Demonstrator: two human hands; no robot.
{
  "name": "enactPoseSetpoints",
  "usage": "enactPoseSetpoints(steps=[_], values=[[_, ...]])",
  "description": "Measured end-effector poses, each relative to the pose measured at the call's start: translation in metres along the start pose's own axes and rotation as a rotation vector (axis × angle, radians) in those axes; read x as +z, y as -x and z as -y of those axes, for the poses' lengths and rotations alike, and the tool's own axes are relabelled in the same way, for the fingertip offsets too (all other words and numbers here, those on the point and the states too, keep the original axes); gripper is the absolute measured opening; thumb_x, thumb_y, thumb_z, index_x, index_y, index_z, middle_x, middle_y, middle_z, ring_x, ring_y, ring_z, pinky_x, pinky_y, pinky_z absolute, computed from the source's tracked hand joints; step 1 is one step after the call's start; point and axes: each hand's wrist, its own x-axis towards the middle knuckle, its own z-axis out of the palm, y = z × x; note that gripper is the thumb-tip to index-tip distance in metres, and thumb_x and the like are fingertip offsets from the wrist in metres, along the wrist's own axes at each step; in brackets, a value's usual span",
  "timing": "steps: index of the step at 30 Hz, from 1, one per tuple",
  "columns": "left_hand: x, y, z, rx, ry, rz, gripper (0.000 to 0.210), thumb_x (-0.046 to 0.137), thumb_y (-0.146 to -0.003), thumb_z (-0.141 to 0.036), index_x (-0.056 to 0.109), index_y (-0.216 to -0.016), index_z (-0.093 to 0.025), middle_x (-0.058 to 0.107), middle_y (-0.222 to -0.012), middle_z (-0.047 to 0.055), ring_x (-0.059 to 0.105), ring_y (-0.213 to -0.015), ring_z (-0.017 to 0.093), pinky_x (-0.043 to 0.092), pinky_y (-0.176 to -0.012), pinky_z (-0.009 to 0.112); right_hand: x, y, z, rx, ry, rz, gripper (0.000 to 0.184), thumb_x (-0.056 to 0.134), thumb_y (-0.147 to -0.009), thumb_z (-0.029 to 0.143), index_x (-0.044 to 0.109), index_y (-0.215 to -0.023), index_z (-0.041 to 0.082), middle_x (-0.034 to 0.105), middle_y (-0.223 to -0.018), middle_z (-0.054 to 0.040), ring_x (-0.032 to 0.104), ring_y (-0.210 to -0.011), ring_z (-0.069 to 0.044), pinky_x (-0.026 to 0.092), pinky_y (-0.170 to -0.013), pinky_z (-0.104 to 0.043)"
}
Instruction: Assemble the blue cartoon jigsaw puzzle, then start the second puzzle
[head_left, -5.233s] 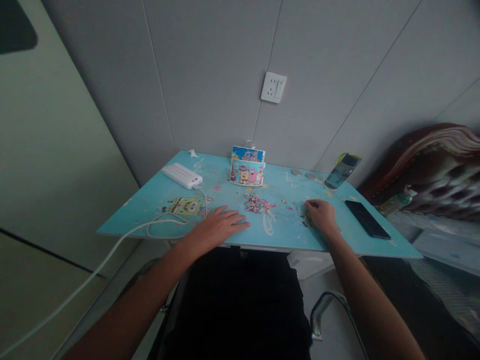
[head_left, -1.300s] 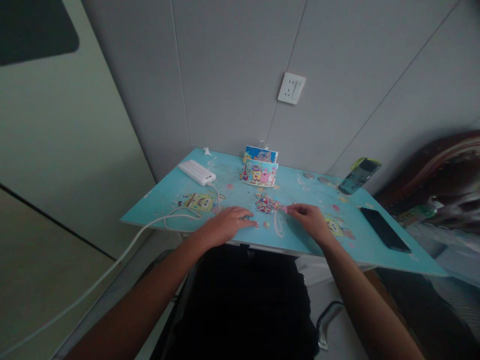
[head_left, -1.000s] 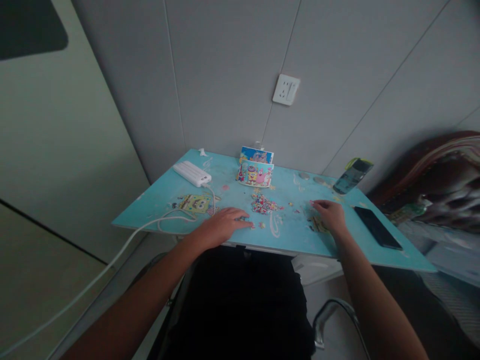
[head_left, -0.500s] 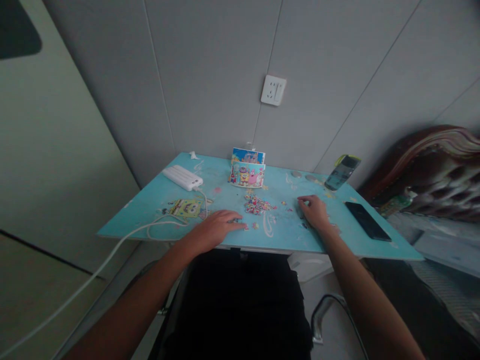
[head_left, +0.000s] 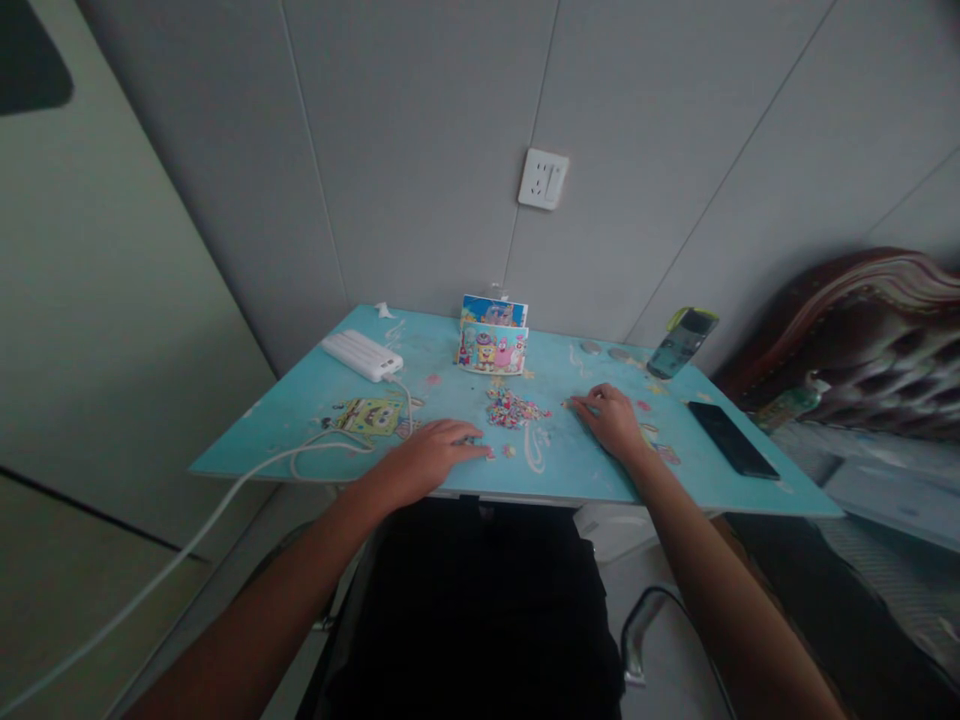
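My left hand [head_left: 429, 462] rests low over the table near its front edge, fingers curved and thumb stretched to the right. Between thumb and fingers lies something small and dark that I cannot make out. Two small colourful pieces, one pink [head_left: 490, 453] and one yellowish [head_left: 509, 451], lie by the thumb tip. My right hand [head_left: 609, 420] reaches in from the right, its fingertips drawn together at the tabletop; what they pinch is too small to tell. Between the hands sits a pile of tiny multicoloured pieces [head_left: 513, 409].
Behind the pile stands a cartoon picture card holder [head_left: 491, 348]. A white power bank [head_left: 363, 355] with a cable lies left on the blue table [head_left: 450, 390]. To the right are a black phone [head_left: 731, 440], a bottle [head_left: 681, 343] and two flat discs [head_left: 591, 348].
My right hand has moved left toward the pile, uncovering printed figures on the tabletop. My left hand stays nearly in place.
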Motion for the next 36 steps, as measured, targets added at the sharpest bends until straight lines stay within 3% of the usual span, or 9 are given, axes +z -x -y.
enactPoseSetpoints(steps=[4,10,14,17,26,36], values=[[-0.001,0.001,-0.001,-0.003,-0.001,-0.007,0.050,0.047,-0.099,-0.010,0.061,-0.136,-0.041,0.058,-0.141,0.001,0.050,-0.130,0.020,0.038,-0.112,0.040,-0.001,0.001,0.008,-0.078,0.041,0.033,0.029,0.055,-0.100,0.042,0.076,-0.118,0.032,0.063,-0.111,-0.0087,0.058,-0.102,-0.025,0.042,-0.091,-0.039],[0.002,-0.001,0.001,-0.006,-0.009,-0.008,0.050,0.047,-0.099,-0.009,0.061,-0.135,-0.042,0.058,-0.140,0.001,0.052,-0.129,0.021,0.039,-0.111,0.041,-0.002,0.001,0.005,-0.006,0.090,-0.015,0.035,0.051,-0.101,0.040,0.079,-0.108,0.021,0.063,-0.107,-0.0147,0.057,-0.100,-0.030,0.042,-0.088,-0.044],[0.002,-0.001,0.001,-0.002,-0.013,-0.012,0.050,0.049,-0.099,-0.010,0.061,-0.135,-0.042,0.058,-0.140,0.001,0.052,-0.129,0.022,0.039,-0.112,0.042,0.001,-0.002,0.017,-0.121,-0.034,0.039,0.030,0.056,-0.100,0.042,0.076,-0.118,0.028,0.065,-0.111,-0.0098,0.059,-0.102,-0.026,0.043,-0.092,-0.040],[0.000,-0.001,-0.001,-0.001,-0.020,-0.019,0.050,0.049,-0.098,-0.009,0.062,-0.135,-0.041,0.059,-0.140,0.002,0.052,-0.129,0.023,0.040,-0.112,0.043,0.005,-0.006,0.029,-0.187,-0.131,0.091,0.028,0.058,-0.099,0.044,0.078,-0.113,0.030,0.068,-0.106,-0.0078,0.061,-0.100,-0.025,0.045,-0.091,-0.040],[-0.007,-0.002,-0.009,-0.018,-0.038,-0.037,0.047,0.048,-0.097,-0.008,0.065,-0.132,-0.034,0.061,-0.138,0.004,0.056,-0.127,0.023,0.042,-0.111,0.042,-0.008,0.000,0.039,-0.196,-0.086,0.098,0.024,0.061,-0.097,0.042,0.079,-0.097,0.025,0.070,-0.101,-0.0082,0.061,-0.097,-0.026,0.042,-0.091,-0.042],[-0.007,-0.001,-0.010,-0.020,-0.066,-0.005,0.047,0.045,-0.098,-0.008,0.063,-0.134,-0.033,0.057,-0.147,0.002,0.055,-0.132,0.021,0.036,-0.116,0.043,-0.028,0.034,0.102,-0.330,-0.115,0.156,0.021,0.062,-0.098,0.039,0.078,-0.097,0.026,0.069,-0.099,-0.0066,0.060,-0.094,-0.024,0.041,-0.087,-0.040]])
